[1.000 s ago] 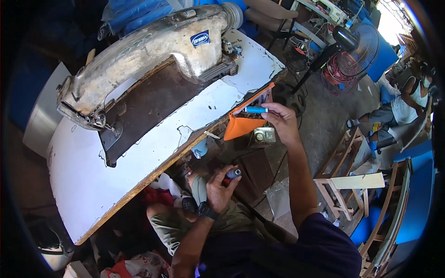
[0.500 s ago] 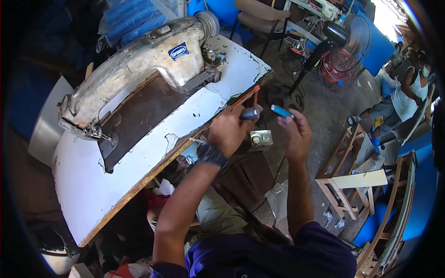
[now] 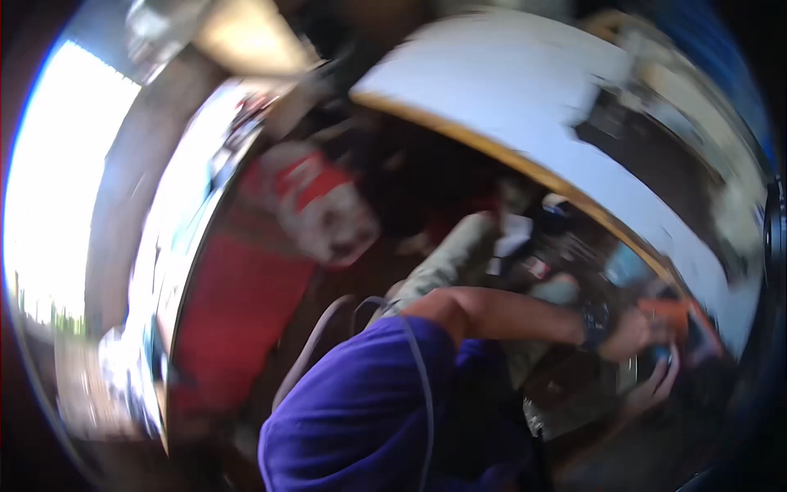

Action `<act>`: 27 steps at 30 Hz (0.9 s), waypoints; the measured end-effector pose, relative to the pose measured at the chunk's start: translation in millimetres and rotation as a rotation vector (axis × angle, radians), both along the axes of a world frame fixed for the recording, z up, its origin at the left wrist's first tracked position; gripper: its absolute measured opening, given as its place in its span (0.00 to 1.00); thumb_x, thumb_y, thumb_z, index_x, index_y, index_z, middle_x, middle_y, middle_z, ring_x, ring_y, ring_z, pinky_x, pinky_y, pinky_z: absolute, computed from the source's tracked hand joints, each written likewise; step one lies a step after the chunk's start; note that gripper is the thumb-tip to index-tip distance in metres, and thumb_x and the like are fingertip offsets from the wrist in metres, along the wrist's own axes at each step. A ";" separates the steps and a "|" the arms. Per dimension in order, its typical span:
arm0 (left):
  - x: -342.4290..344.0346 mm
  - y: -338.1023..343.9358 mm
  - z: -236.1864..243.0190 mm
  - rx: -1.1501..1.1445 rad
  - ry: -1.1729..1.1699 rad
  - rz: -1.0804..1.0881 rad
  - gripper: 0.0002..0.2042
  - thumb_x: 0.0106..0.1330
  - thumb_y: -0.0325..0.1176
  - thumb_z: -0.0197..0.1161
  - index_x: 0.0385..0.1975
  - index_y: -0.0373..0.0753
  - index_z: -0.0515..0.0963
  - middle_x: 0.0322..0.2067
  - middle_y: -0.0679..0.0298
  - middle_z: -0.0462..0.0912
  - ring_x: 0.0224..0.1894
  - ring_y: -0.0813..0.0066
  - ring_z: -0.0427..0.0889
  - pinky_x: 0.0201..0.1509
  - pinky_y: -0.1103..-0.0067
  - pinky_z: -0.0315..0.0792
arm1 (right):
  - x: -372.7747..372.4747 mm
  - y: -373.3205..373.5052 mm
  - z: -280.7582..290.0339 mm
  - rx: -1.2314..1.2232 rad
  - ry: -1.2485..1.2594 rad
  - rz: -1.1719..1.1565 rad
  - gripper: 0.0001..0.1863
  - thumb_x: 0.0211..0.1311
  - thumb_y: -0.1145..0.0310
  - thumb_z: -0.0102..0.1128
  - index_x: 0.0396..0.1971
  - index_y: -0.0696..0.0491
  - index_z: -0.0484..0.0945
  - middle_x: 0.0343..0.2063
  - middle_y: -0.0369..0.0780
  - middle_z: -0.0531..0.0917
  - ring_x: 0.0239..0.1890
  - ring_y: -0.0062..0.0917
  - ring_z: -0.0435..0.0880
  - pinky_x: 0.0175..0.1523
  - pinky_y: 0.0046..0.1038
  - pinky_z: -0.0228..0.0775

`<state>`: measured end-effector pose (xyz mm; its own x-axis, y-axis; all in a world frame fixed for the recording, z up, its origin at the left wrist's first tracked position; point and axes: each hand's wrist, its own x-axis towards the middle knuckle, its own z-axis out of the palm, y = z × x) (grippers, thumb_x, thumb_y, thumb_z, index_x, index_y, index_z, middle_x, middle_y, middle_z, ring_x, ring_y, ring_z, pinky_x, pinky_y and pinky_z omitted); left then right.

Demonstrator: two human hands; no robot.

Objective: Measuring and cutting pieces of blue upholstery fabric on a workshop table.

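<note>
At the right, in a blurred view, my left hand (image 3: 635, 334) with a dark watch on its wrist is closed by the table's edge. A bright orange piece (image 3: 668, 312) shows at its fingers, too smeared to name. Just below, my right hand (image 3: 658, 382) has its fingers closed around a small teal cylinder (image 3: 661, 353). The two hands are close together. The white tabletop (image 3: 492, 74) with a worn wooden edge curves above them, and the pale body of a sewing machine (image 3: 689, 90) stands on its far right.
A red surface (image 3: 238, 312) lies left of me, with a red and white plastic bag (image 3: 328, 209) beyond it. A long, bright, cluttered surface (image 3: 184, 189) runs further left. Loose items, including a white scrap (image 3: 514, 235), lie beneath the table.
My view has swung sharply left and blurred, so table and hands now sit at the right. My hands have come closer together. The standing fan and the other person have left the view.
</note>
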<state>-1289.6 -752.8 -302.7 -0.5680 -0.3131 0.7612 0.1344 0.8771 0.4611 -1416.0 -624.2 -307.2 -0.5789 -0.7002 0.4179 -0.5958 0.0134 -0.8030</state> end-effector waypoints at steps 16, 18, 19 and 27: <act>393.0 18.6 83.9 0.535 -0.353 0.746 0.25 0.60 0.28 0.62 0.57 0.35 0.64 0.33 0.49 0.83 0.33 0.49 0.84 0.35 0.63 0.78 | 334.8 -151.6 54.6 0.420 -0.381 1.256 0.13 0.69 0.60 0.56 0.38 0.56 0.79 0.19 0.30 0.75 0.19 0.14 0.71 0.26 0.21 0.62; 447.3 35.0 83.4 0.473 -0.361 0.870 0.25 0.61 0.32 0.64 0.57 0.34 0.65 0.35 0.48 0.83 0.34 0.49 0.84 0.36 0.64 0.78 | 387.0 -149.0 65.6 0.473 -0.209 1.303 0.10 0.67 0.66 0.57 0.33 0.59 0.79 0.17 0.32 0.76 0.20 0.14 0.71 0.26 0.23 0.63; 475.5 40.2 82.6 0.408 -0.318 0.924 0.26 0.61 0.34 0.65 0.57 0.34 0.65 0.35 0.48 0.83 0.35 0.49 0.84 0.36 0.64 0.78 | 415.6 -151.0 66.3 0.443 -0.116 1.336 0.09 0.66 0.68 0.58 0.31 0.60 0.79 0.18 0.34 0.77 0.21 0.15 0.72 0.27 0.24 0.64; 616.5 87.0 43.4 0.832 0.214 0.692 0.15 0.71 0.34 0.57 0.52 0.38 0.64 0.34 0.65 0.73 0.34 0.79 0.73 0.36 0.79 0.71 | 581.6 -159.8 101.5 0.377 -0.029 1.680 0.06 0.59 0.74 0.62 0.26 0.61 0.81 0.19 0.41 0.80 0.22 0.21 0.78 0.28 0.25 0.67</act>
